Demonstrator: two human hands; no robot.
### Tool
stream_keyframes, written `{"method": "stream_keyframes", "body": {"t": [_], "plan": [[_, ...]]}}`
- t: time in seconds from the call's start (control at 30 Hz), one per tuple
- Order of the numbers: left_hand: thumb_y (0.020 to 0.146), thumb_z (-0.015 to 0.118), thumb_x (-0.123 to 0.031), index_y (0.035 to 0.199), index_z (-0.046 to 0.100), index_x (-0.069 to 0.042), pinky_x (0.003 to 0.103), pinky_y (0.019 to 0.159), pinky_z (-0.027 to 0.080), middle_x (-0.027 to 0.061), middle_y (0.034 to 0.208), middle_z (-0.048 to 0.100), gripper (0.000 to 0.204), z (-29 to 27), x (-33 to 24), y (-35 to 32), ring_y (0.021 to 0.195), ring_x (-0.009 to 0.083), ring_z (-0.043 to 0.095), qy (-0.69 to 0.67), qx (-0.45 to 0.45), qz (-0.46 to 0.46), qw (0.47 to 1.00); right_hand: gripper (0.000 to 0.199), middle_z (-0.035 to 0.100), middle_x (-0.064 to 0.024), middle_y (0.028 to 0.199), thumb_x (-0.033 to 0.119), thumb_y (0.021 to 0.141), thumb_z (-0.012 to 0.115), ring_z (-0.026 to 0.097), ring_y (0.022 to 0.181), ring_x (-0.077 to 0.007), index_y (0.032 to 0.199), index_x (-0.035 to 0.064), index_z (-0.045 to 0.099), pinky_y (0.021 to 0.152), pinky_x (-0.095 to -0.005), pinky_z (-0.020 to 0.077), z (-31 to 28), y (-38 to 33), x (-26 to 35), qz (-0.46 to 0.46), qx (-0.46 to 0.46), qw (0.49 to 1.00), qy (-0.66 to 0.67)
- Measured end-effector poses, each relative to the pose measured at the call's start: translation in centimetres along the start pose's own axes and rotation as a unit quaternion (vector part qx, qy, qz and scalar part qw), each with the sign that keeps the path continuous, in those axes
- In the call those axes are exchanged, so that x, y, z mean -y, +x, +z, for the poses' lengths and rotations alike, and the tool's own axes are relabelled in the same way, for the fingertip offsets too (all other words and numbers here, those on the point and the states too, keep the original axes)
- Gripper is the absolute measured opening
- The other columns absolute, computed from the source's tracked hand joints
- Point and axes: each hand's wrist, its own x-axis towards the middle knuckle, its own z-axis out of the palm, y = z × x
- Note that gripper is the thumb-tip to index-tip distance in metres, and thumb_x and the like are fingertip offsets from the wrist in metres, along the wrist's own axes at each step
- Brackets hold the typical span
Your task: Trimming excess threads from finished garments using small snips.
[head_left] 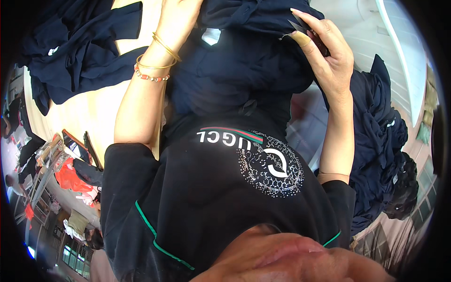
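Note:
Thread snips point(318, 43) sit in my right hand point(331, 54), with pointed metal blades showing between thumb and forefinger. A band or covering of yellowish colour wraps the thumb, and a bit of thread shows by its tip. Dark navy cloth point(235, 70) lies across my lap and on up to the top edge, with a small white label point(211, 36) on it. At the upper edge my left hand point(181, 11) is beside this cloth; its fingers are cut off by the frame. Gold bangles and a beaded bracelet circle that wrist.
On the pale wooden table point(105, 110) at the left lies a pile of navy garments point(77, 56). More navy garments point(376, 155) hang in a heap at my right, next to a white curved surface point(399, 42). Red cloth point(73, 178) and racks stand farther off at the left.

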Motion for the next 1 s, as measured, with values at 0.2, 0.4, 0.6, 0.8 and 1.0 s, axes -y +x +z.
{"method": "stream_keyframes", "body": {"t": [0.2, 0.4, 0.6, 0.8, 1.0], "plan": [[0.103, 0.064, -0.017, 0.112, 0.070, -0.001, 0.025, 0.083, 0.051, 0.0038, 0.101, 0.071, 0.019, 0.5, -0.7, -0.2, 0.091, 0.0112, 0.064, -0.126, 0.005, -0.077, 0.989, 0.038, 0.051, 0.0008, 0.083, 0.012, 0.088, 0.080, 0.047, 0.073, -0.0089, 0.126, 0.0093, 0.074, 0.064, -0.0224, 0.0351, 0.0, 0.0, -0.1, -0.032, -0.019, 0.999, -0.017], [0.103, 0.063, -0.018, 0.114, 0.073, 0.000, 0.027, 0.087, 0.054, 0.0074, 0.110, 0.076, 0.023, 2.0, -4.7, -1.7, 0.097, 0.0150, 0.071, -0.266, 0.107, -0.199, 0.937, 0.039, 0.052, 0.0015, 0.083, 0.012, 0.088, 0.081, 0.047, 0.074, -0.0080, 0.126, 0.0103, 0.074, 0.064, -0.0214, 0.0359, 0.1, 0.1, 0.1, -0.035, -0.027, 0.999, -0.021], [0.104, 0.061, -0.017, 0.115, 0.072, 0.000, 0.027, 0.089, 0.055, 0.0077, 0.110, 0.076, 0.023, 3.2, -6.2, -4.1, 0.098, 0.0141, 0.071, -0.336, 0.152, -0.257, 0.893, 0.039, 0.057, -0.0065, 0.082, 0.004, 0.084, 0.080, 0.054, 0.070, -0.0166, 0.123, 0.0014, 0.072, 0.062, -0.0280, 0.0429, 0.6, 0.7, 0.4, -0.078, -0.048, 0.995, -0.041], [0.105, 0.060, -0.015, 0.118, 0.072, 0.003, 0.024, 0.090, 0.052, 0.0065, 0.111, 0.075, 0.025, 4.3, -6.6, -5.2, 0.098, 0.0113, 0.069, -0.297, 0.194, -0.234, 0.905, 0.043, 0.058, -0.0079, 0.084, 0.005, 0.084, 0.081, 0.056, 0.071, -0.0183, 0.125, 0.0015, 0.071, 0.063, -0.0289, 0.0445, 0.2, 0.9, 1.4, -0.064, -0.019, 0.997, -0.049], [0.105, 0.059, -0.015, 0.118, 0.071, 0.003, 0.023, 0.090, 0.052, 0.0067, 0.112, 0.075, 0.025, 4.4, -6.7, -5.3, 0.099, 0.0106, 0.069, -0.289, 0.203, -0.237, 0.905, 0.040, 0.058, -0.0095, 0.080, 0.004, 0.082, 0.081, 0.057, 0.068, -0.0209, 0.121, 0.0025, 0.073, 0.060, -0.0309, 0.0449, 0.3, 0.8, 1.1, -0.101, -0.031, 0.991, -0.083]]}}
